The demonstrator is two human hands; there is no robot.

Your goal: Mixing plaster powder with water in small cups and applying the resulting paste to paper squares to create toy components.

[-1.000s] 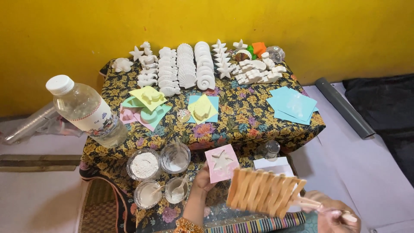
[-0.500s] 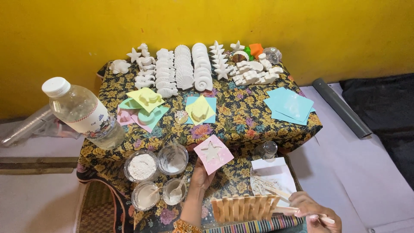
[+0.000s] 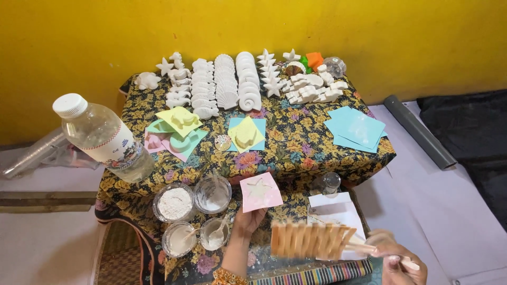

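My left hand (image 3: 246, 221) holds up a pink paper square (image 3: 260, 192) with a white star shape on it, just above the near edge of the floral-cloth table (image 3: 296, 153). At the lower right my right hand (image 3: 397, 259) grips a fan of flat wooden sticks (image 3: 309, 240), blurred by motion. Several small clear cups of white powder and paste (image 3: 193, 214) stand just left of my left hand.
A plastic water bottle (image 3: 103, 137) lies tilted at the table's left. Rows of white plaster shells and stars (image 3: 232, 82) fill the back. Coloured paper squares carry moulds (image 3: 177, 132), a yellow one (image 3: 246, 133) sits mid-table, blue papers (image 3: 354, 129) at right. A grey pipe (image 3: 420, 132) lies on the floor.
The fan of wooden sticks in my right hand has dropped lower and swung, now lying more level. The pink star paper in my left hand stays about where it was.
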